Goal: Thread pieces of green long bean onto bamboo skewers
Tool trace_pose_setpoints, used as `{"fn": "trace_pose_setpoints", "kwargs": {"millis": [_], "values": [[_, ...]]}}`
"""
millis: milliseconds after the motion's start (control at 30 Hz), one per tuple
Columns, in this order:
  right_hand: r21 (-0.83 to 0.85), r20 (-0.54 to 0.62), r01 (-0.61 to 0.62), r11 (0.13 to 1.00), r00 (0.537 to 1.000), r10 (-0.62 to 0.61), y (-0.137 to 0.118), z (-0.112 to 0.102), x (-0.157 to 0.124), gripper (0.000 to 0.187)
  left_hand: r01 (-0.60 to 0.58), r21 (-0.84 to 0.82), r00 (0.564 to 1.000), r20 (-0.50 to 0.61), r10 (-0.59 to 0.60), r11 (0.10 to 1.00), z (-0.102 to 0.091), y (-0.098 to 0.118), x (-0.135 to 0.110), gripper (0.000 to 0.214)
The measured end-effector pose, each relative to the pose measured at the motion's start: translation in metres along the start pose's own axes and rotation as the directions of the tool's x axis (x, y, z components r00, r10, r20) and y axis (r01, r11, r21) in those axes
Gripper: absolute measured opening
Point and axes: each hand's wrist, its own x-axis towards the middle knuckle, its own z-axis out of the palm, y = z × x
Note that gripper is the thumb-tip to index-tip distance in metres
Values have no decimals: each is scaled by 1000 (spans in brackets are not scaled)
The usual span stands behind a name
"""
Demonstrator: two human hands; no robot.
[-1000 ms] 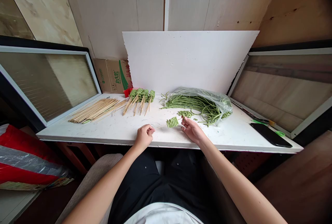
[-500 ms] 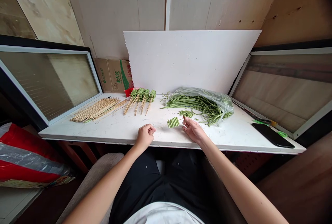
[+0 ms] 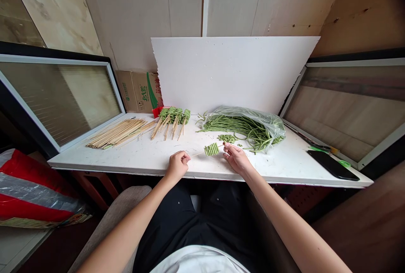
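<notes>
My left hand (image 3: pixel 177 164) is curled in a pinch on the blunt end of a thin bamboo skewer (image 3: pixel 198 154) near the table's front edge. Threaded on that skewer is a short row of cut green bean pieces (image 3: pixel 211 149). My right hand (image 3: pixel 236 158) sits just right of the row, its fingertips pinched on a small bean piece at the skewer's tip. A little heap of cut bean pieces (image 3: pixel 226 138) lies behind my right hand.
Finished bean skewers (image 3: pixel 172 118) are piled at the back, with a bundle of bare skewers (image 3: pixel 118 133) to their left. A plastic bag of long beans (image 3: pixel 247 127) lies at the right. A black phone (image 3: pixel 333 165) rests at the far right of the white table (image 3: pixel 133 159).
Both hands stay almost in place. My right hand has shifted slightly left toward the bean row on the skewer.
</notes>
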Motion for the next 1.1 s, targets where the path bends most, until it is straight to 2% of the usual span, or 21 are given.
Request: {"fn": "trace_pose_setpoints", "kwargs": {"millis": [533,700,1100], "values": [[-32,-3,1,999,1000,-1,-2,0,0,43,-11,-10,1000,-16,11,1000,2,-2,-1,18],[-90,-28,33,995,999,-36,0,2,1,43,-44,6,999,-10,44,999,1,-2,-1,19],[-5,-63,38,999,997,-38,3,6,-1,42,-81,19,997,-8,81,997,1,-4,-1,21]]}}
